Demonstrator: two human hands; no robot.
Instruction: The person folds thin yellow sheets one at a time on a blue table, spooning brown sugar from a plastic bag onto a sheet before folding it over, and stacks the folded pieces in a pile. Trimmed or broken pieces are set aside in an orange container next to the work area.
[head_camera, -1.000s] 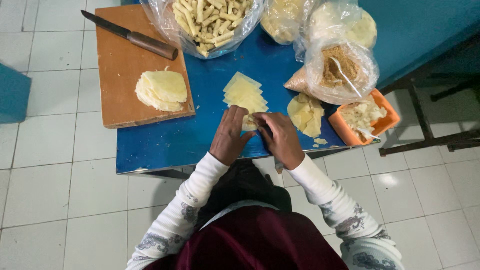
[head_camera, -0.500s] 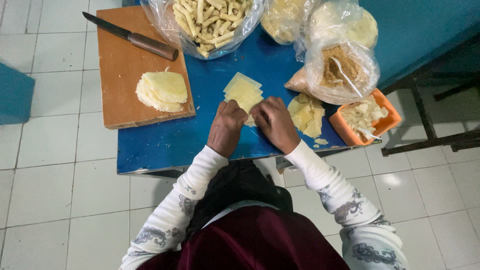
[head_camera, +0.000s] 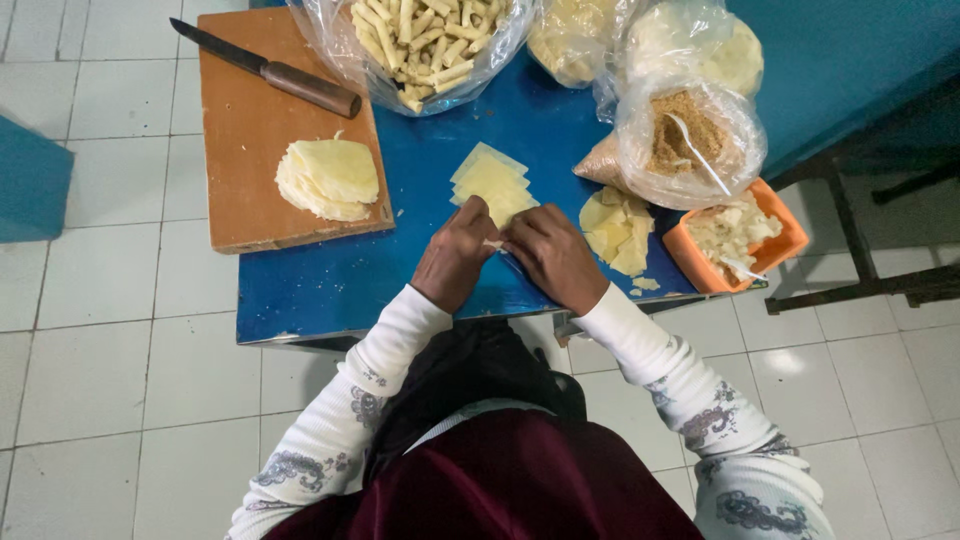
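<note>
Head cam: left hand (head_camera: 455, 255) and right hand (head_camera: 553, 257) sit fingertip to fingertip on the blue table (head_camera: 330, 280), both pinched shut on 1 small pale wrapper piece (head_camera: 492, 243) right below the stack of square wrappers (head_camera: 492, 182). Cutting board (head_camera: 250, 150) with knife (head_camera: 272, 70) off left, orange tub (head_camera: 750, 235) on the right.

Clear plastic bag of pale rolled sticks (head_camera: 425, 40) top centre, clear bag of brown crumbs (head_camera: 690, 140) right
</note>
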